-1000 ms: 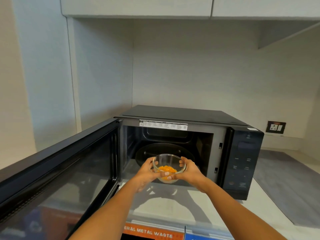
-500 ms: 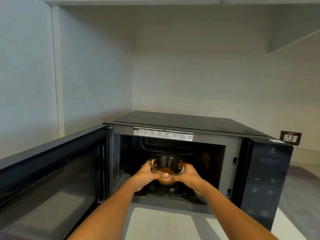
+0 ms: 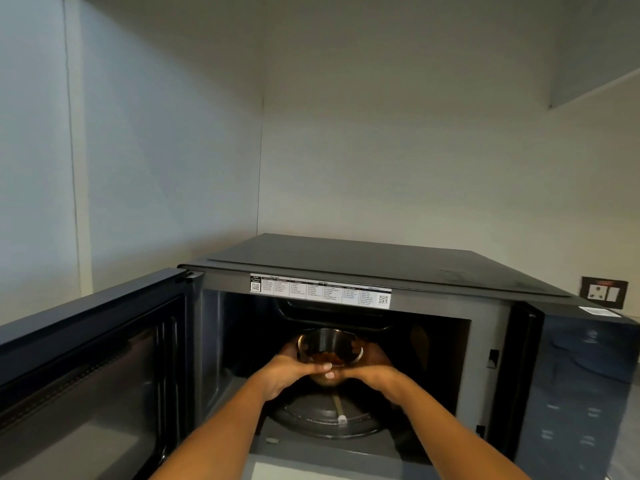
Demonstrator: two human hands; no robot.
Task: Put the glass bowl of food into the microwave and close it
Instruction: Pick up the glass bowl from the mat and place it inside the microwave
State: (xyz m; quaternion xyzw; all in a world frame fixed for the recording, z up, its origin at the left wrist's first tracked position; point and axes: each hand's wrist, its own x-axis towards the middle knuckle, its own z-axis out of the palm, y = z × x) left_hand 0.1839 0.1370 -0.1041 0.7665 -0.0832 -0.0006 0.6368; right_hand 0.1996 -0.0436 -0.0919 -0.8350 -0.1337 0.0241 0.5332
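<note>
A black microwave (image 3: 381, 268) stands on the counter with its door (image 3: 93, 368) swung wide open to the left. Inside its dark cavity I hold a small glass bowl (image 3: 327, 346) with orange-brown food in its bottom. My left hand (image 3: 287, 370) cups the bowl's left side and my right hand (image 3: 372, 370) cups its right side, thumbs meeting at the front. The bowl hangs above the round glass turntable (image 3: 329, 419); whether it touches the turntable is hidden by my hands.
The microwave's control panel (image 3: 581, 393) is on the right of the cavity. A wall socket (image 3: 604, 292) sits on the back wall at the right. Plain walls close the corner behind, and a cabinet underside (image 3: 595, 64) hangs at the upper right.
Both hands have carried the bowl from in front of the opening into the microwave's cavity, over the turntable. My view has come closer to the microwave.
</note>
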